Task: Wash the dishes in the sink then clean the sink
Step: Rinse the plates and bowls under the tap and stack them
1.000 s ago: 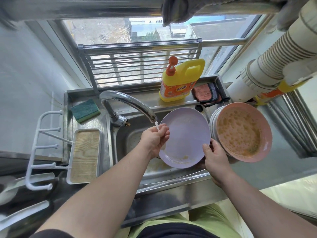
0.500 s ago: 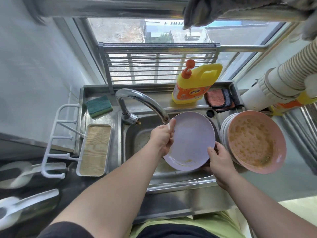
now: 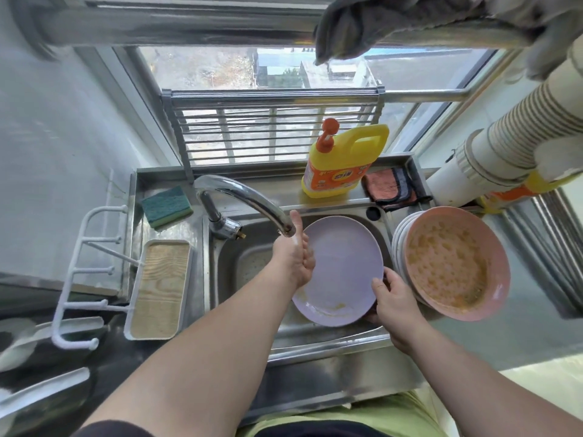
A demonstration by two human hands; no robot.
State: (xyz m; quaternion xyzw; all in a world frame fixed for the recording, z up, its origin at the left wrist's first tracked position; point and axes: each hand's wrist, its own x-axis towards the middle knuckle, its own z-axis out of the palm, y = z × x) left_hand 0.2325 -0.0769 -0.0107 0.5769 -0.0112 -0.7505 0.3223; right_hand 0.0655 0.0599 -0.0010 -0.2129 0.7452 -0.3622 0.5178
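Holding a lilac plate [image 3: 342, 266] tilted over the sink [image 3: 239, 263], your right hand [image 3: 394, 298] grips its lower right rim, fingers curled round the edge. Your left hand [image 3: 295, 257] is released, fingers straight, resting against the plate's left edge just under the spout of the tap [image 3: 243, 197]. Whether water is running cannot be told. Yellowish food smears sit at the plate's lowest part, nearest you, below and to the right of the left hand, so that hand is the nearer one for rubbing them off. A stack of dirty plates [image 3: 454, 263], the top one pink and coated in residue, leans just right of the sink. On the ledge behind stand a soap bottle [image 3: 340, 162] and a green sponge [image 3: 166, 205].
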